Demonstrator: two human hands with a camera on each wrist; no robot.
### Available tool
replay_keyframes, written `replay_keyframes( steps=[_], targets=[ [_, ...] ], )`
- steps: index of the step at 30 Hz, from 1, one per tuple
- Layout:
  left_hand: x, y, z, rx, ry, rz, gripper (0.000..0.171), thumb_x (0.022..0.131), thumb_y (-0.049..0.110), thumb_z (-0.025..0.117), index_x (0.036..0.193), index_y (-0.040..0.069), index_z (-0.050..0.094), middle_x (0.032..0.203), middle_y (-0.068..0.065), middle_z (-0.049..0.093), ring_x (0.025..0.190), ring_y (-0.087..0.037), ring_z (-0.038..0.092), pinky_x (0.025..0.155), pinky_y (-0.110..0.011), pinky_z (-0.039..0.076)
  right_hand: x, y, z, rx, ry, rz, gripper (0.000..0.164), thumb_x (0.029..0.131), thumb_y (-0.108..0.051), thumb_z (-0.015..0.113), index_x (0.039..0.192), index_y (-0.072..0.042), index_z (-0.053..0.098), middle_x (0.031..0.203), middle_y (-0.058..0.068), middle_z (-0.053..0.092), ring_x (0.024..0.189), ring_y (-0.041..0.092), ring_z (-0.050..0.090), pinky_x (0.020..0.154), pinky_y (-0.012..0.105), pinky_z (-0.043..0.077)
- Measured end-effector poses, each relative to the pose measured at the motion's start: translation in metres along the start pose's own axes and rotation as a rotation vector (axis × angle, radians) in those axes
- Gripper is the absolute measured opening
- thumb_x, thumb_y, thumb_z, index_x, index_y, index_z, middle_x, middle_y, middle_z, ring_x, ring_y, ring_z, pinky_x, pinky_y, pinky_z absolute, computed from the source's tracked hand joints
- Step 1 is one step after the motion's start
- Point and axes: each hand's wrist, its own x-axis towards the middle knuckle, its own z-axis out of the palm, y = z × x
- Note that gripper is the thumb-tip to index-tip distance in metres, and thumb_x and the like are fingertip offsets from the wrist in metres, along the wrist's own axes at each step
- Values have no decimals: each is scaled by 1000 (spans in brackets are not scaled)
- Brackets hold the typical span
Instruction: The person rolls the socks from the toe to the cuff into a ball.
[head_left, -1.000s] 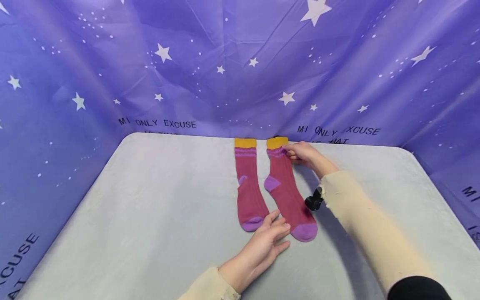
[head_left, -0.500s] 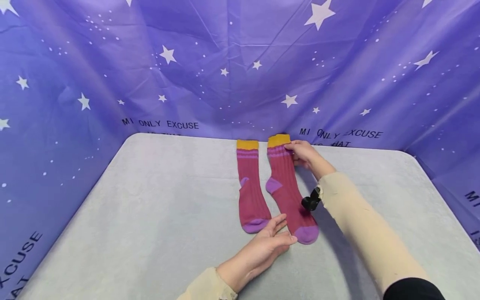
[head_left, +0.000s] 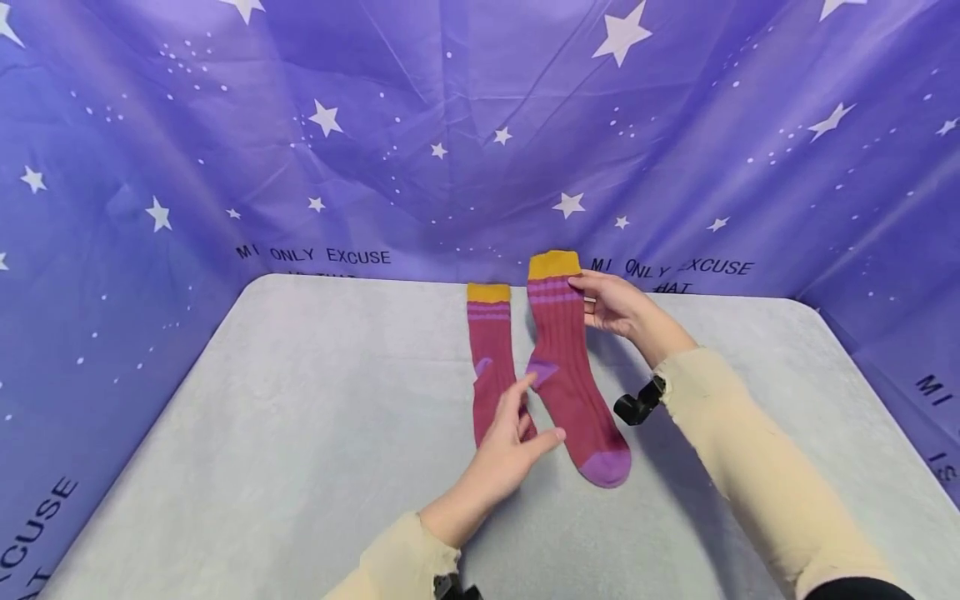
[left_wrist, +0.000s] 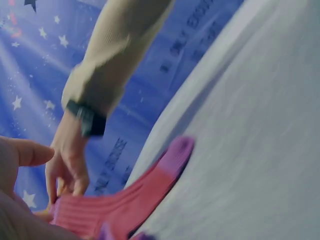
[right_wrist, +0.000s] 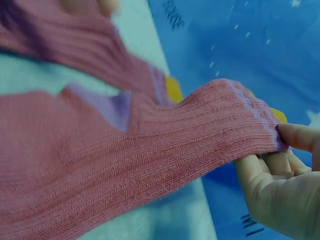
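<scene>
Lying on the worktop (head_left: 322, 417), left sock (head_left: 490, 337) has its yellow cuff toward the far edge; toe hidden behind the left hand (head_left: 498, 458). That hand: index finger extended, thumb well apart from it, nothing gripped. It's over the foot of the left sock, index tip by the other sock's heel; can't tell if it touches either. Right sock (head_left: 566, 354) next: purple toe down on the worktop, cuff end raised in front of starry cloth (head_left: 405, 75). Right hand (head_left: 611, 307) pinches it at the purple stripes, thumb on top, fingers underneath.
</scene>
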Motion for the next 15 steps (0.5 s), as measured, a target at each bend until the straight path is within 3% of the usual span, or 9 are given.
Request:
replay_keyframes(
  steps=[2, 5, 10, 13, 15],
  targets=[
    [13, 3, -4, 75, 60, 29, 79, 91, 17, 67, 156, 7, 23, 163, -18, 21, 151, -38, 23, 121, -56, 25, -6, -2, 3, 10, -33, -9, 14, 106, -14, 45, 105, -16, 59, 91, 0, 70, 81, 14, 70, 73, 26, 59],
    [34, 4, -9, 79, 119, 21, 83, 92, 17, 66, 157, 5, 16, 164, -19, 18, 152, -37, 20, 122, -57, 22, -17, -5, 7, 32, -65, -21, 14, 106, -14, 44, 109, -15, 57, 97, 1, 68, 85, 16, 69, 75, 27, 60],
    [57, -3, -11, -85, 123, -21, 80, 93, 8, 62, 155, -2, 13, 162, -23, 25, 152, -37, 22, 124, -52, 20, -32, -12, 18, 67, -108, -39, 14, 106, -14, 43, 113, -15, 56, 100, 1, 65, 86, 17, 69, 75, 28, 60],
    [60, -7, -9, -155, 106, -49, 77, 93, 8, 62, 154, -3, 16, 157, -24, 35, 147, -38, 33, 121, -51, 28, -40, -18, 25, 69, -129, -57, 15, 106, -14, 44, 116, -15, 55, 99, 2, 65, 85, 17, 69, 75, 28, 61],
    [59, -11, -6, -201, 99, -63, 71, 93, 8, 62, 152, -3, 23, 151, -22, 46, 139, -31, 47, 117, -44, 37, -46, -23, 29, 71, -140, -70, 15, 106, -14, 44, 117, -14, 54, 99, 2, 65, 84, 17, 69, 74, 28, 60]
  ],
)
